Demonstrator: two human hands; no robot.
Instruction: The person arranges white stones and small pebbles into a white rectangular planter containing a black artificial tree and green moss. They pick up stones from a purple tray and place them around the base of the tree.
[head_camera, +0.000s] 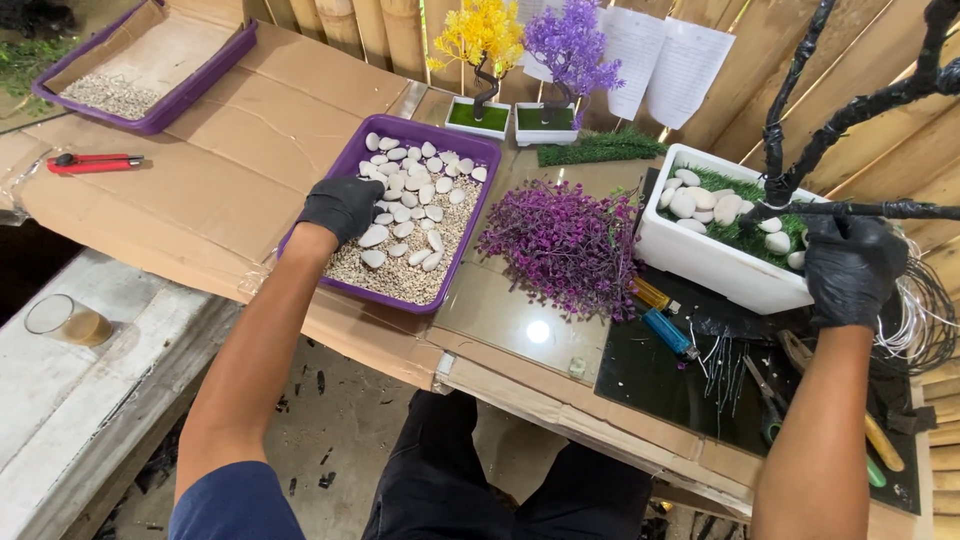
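Head view: white pebbles (405, 190) lie in a purple tray (350, 285) at centre; gloved left hand (341, 206) closes over some, apparently picking. Gloved right hand (850, 268) grips the white planter (705, 262) at right; a stone likely needs carrying across

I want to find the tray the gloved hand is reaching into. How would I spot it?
Look at the cardboard-covered table. Near its middle lies a purple tray of white pebbles on gravel, with the left hand at its edge. The other purple tray, far left, holds only gravel.
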